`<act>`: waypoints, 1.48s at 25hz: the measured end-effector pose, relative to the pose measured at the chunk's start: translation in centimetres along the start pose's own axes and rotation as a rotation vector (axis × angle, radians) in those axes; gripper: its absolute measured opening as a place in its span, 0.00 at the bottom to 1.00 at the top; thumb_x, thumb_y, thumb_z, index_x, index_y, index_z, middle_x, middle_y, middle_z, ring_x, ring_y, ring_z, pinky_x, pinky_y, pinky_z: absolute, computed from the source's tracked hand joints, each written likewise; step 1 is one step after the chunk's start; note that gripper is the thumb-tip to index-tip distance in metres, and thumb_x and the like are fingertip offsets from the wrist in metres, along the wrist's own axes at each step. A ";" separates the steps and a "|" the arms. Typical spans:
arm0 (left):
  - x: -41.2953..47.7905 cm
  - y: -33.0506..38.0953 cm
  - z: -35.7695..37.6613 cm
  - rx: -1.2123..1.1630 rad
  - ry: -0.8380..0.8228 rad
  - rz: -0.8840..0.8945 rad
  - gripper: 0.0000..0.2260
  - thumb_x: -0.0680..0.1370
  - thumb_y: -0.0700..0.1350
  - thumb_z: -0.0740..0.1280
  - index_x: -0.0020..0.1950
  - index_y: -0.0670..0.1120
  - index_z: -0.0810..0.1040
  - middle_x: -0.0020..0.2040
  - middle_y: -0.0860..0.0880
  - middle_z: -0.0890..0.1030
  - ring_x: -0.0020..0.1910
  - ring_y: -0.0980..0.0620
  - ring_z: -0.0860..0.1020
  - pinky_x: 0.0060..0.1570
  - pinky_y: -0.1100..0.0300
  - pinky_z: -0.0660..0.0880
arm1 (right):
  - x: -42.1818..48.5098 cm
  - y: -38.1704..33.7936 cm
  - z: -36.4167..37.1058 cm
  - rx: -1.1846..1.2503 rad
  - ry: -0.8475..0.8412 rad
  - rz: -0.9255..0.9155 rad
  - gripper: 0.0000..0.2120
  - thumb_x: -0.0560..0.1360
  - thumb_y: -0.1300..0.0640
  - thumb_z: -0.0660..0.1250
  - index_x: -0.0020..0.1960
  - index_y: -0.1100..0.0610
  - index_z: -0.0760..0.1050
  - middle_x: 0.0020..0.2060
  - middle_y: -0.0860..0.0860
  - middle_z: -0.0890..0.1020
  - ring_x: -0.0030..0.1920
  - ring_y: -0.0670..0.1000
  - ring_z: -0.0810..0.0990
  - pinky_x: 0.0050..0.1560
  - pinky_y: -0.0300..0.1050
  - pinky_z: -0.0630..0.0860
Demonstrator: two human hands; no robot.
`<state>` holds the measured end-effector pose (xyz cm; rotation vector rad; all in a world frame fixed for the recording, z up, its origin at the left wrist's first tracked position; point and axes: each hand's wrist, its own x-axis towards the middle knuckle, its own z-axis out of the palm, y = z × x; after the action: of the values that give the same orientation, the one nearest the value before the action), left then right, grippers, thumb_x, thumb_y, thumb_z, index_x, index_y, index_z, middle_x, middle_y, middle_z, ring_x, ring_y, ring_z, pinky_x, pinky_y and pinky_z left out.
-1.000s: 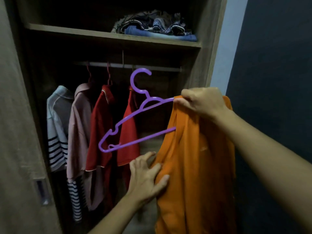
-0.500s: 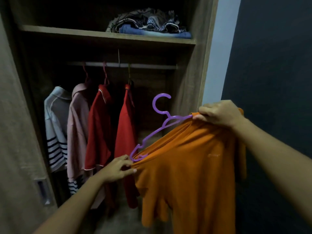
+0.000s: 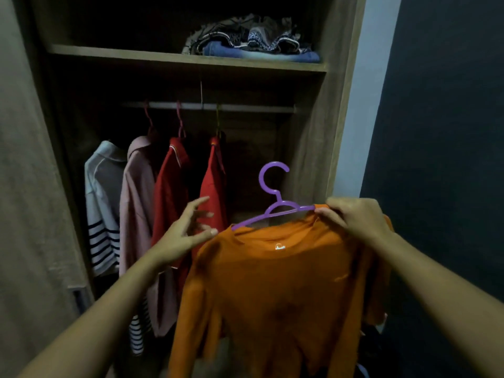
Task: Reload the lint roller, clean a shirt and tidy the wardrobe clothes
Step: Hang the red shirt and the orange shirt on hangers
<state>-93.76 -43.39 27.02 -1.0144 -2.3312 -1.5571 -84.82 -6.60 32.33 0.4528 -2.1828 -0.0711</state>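
An orange shirt (image 3: 275,290) hangs on a purple plastic hanger (image 3: 272,192) in front of the open wardrobe. My right hand (image 3: 354,216) pinches the shirt's right shoulder together with the hanger arm and holds both up. My left hand (image 3: 185,233) is at the shirt's left shoulder, fingers spread, thumb and fingertips touching the fabric edge. The hanger's hook points up, free of the rail (image 3: 212,106).
Several garments hang on the rail: a white striped shirt (image 3: 102,203), a pink shirt (image 3: 136,203) and two red shirts (image 3: 170,192). Folded clothes (image 3: 253,40) lie on the upper shelf (image 3: 136,54). The wardrobe door (image 3: 27,186) stands at left, a dark wall at right.
The shirt has been spread onto both hanger arms and now faces me. My left hand let go of the shoulder edge and opened. The hanger sits more level.
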 end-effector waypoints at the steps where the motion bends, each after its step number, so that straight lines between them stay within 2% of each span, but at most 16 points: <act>1: -0.3 0.0 -0.2 0.095 -0.036 -0.012 0.23 0.71 0.54 0.72 0.63 0.60 0.69 0.51 0.55 0.80 0.48 0.59 0.80 0.52 0.66 0.75 | -0.4 -0.1 0.0 0.028 -0.015 0.070 0.33 0.75 0.32 0.42 0.40 0.51 0.79 0.31 0.47 0.81 0.30 0.45 0.77 0.30 0.36 0.73; 2: -0.6 -0.1 -0.2 0.188 -0.063 -0.013 0.18 0.71 0.57 0.70 0.60 0.59 0.73 0.48 0.56 0.81 0.47 0.60 0.80 0.49 0.66 0.74 | -0.6 -0.1 0.0 0.057 -0.039 0.127 0.34 0.75 0.32 0.42 0.41 0.51 0.80 0.31 0.46 0.81 0.30 0.44 0.75 0.31 0.33 0.70; 5: -0.7 0.1 0.7 0.290 -0.029 0.051 0.02 0.77 0.50 0.65 0.46 0.55 0.78 0.42 0.61 0.81 0.41 0.63 0.79 0.43 0.63 0.73 | -0.9 -1.0 0.1 0.140 -0.111 0.198 0.28 0.76 0.34 0.46 0.43 0.49 0.79 0.32 0.40 0.75 0.33 0.40 0.73 0.34 0.32 0.67; 8: -1.2 1.1 0.5 0.326 0.084 0.118 0.09 0.77 0.55 0.63 0.42 0.53 0.75 0.37 0.56 0.79 0.35 0.59 0.77 0.36 0.62 0.70 | -1.0 -1.3 1.3 0.389 -0.302 0.515 0.21 0.77 0.39 0.50 0.53 0.47 0.78 0.36 0.41 0.78 0.41 0.43 0.78 0.47 0.45 0.75; 10: -1.2 2.3 -0.9 0.394 0.159 0.159 0.15 0.74 0.61 0.59 0.42 0.51 0.75 0.34 0.50 0.79 0.33 0.55 0.77 0.35 0.58 0.70 | -1.0 -1.7 2.2 0.460 -0.412 0.693 0.27 0.76 0.37 0.47 0.63 0.49 0.72 0.52 0.49 0.81 0.56 0.52 0.78 0.61 0.54 0.72; 11: -1.2 3.2 -1.7 0.479 0.177 0.182 0.17 0.73 0.63 0.57 0.41 0.51 0.74 0.32 0.49 0.78 0.32 0.55 0.76 0.35 0.56 0.70 | -0.9 -2.2 2.8 0.474 -0.475 0.715 0.27 0.77 0.37 0.47 0.69 0.50 0.66 0.63 0.52 0.75 0.65 0.55 0.73 0.66 0.55 0.68; 13: -1.0 5.5 -3.4 0.685 0.200 0.211 0.18 0.73 0.64 0.53 0.40 0.53 0.73 0.31 0.50 0.78 0.32 0.53 0.77 0.32 0.55 0.69 | -0.3 -4.1 3.3 0.508 -0.498 0.682 0.27 0.78 0.40 0.51 0.73 0.51 0.59 0.71 0.53 0.66 0.69 0.54 0.67 0.65 0.49 0.66; 15: -0.5 7.6 -4.5 0.859 0.285 0.238 0.20 0.73 0.63 0.51 0.43 0.52 0.76 0.34 0.47 0.81 0.35 0.46 0.80 0.33 0.56 0.67 | 1.4 -6.2 3.4 0.586 -0.439 0.624 0.22 0.79 0.43 0.55 0.69 0.52 0.66 0.64 0.51 0.72 0.61 0.49 0.73 0.56 0.37 0.71; 19: 1.6 10.6 -1.1 1.028 0.443 0.176 0.19 0.74 0.58 0.51 0.42 0.47 0.75 0.34 0.43 0.82 0.33 0.41 0.81 0.29 0.57 0.66 | 7.0 -9.5 3.8 1.161 -0.402 0.801 0.20 0.80 0.47 0.52 0.63 0.58 0.70 0.51 0.49 0.79 0.45 0.46 0.79 0.48 0.40 0.75; 21: 2.9 11.1 2.1 1.025 0.423 0.123 0.16 0.76 0.56 0.52 0.40 0.46 0.72 0.32 0.44 0.80 0.30 0.42 0.80 0.24 0.57 0.69 | 10.2 -9.9 3.9 1.432 -0.343 0.936 0.20 0.80 0.45 0.50 0.66 0.55 0.66 0.56 0.52 0.77 0.50 0.49 0.80 0.49 0.40 0.73; 23: 4.3 11.4 4.0 1.015 0.434 0.089 0.15 0.79 0.56 0.52 0.44 0.47 0.71 0.37 0.47 0.81 0.35 0.43 0.81 0.27 0.56 0.71 | 12.8 -9.0 4.2 1.532 -0.296 1.018 0.21 0.80 0.46 0.51 0.67 0.57 0.66 0.58 0.53 0.78 0.57 0.50 0.77 0.55 0.43 0.69; 27: 7.9 11.3 3.6 0.800 0.395 -0.073 0.24 0.78 0.65 0.47 0.57 0.50 0.73 0.55 0.48 0.78 0.54 0.40 0.77 0.46 0.51 0.71 | 16.6 -6.5 6.4 1.539 -0.256 1.054 0.09 0.79 0.50 0.58 0.52 0.53 0.74 0.45 0.46 0.81 0.46 0.42 0.78 0.44 0.40 0.69; 29: 11.3 9.7 1.8 0.747 0.476 -0.061 0.23 0.79 0.62 0.51 0.63 0.48 0.72 0.61 0.45 0.75 0.60 0.40 0.74 0.53 0.49 0.71 | 18.2 -5.7 8.1 1.495 -0.205 1.055 0.06 0.77 0.54 0.63 0.46 0.56 0.75 0.33 0.46 0.81 0.35 0.40 0.79 0.40 0.37 0.71; 31: 15.2 7.1 0.0 0.705 0.444 -0.079 0.26 0.79 0.56 0.58 0.72 0.42 0.62 0.70 0.41 0.67 0.69 0.42 0.66 0.64 0.50 0.66 | 19.8 -4.8 9.6 1.389 -0.164 1.003 0.07 0.75 0.59 0.65 0.39 0.57 0.72 0.25 0.47 0.75 0.22 0.39 0.73 0.29 0.32 0.70; 34: 19.5 3.7 -1.3 0.535 0.296 -0.232 0.36 0.78 0.50 0.64 0.76 0.38 0.46 0.77 0.38 0.52 0.75 0.41 0.54 0.72 0.53 0.56 | 22.4 -3.2 11.1 1.206 -0.162 0.929 0.06 0.76 0.63 0.62 0.49 0.55 0.67 0.32 0.47 0.70 0.28 0.40 0.71 0.27 0.30 0.66; 37: 21.5 1.4 -1.4 0.430 0.166 -0.324 0.35 0.78 0.41 0.62 0.76 0.39 0.42 0.72 0.35 0.64 0.70 0.40 0.66 0.66 0.56 0.64 | 25.2 -1.2 11.9 1.128 -0.126 0.904 0.08 0.76 0.67 0.58 0.52 0.58 0.68 0.33 0.49 0.71 0.32 0.45 0.70 0.32 0.34 0.67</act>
<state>-109.48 -34.73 39.02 -0.4111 -2.6354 -1.0914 -107.57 -17.71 44.07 -0.0041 -2.1654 1.6890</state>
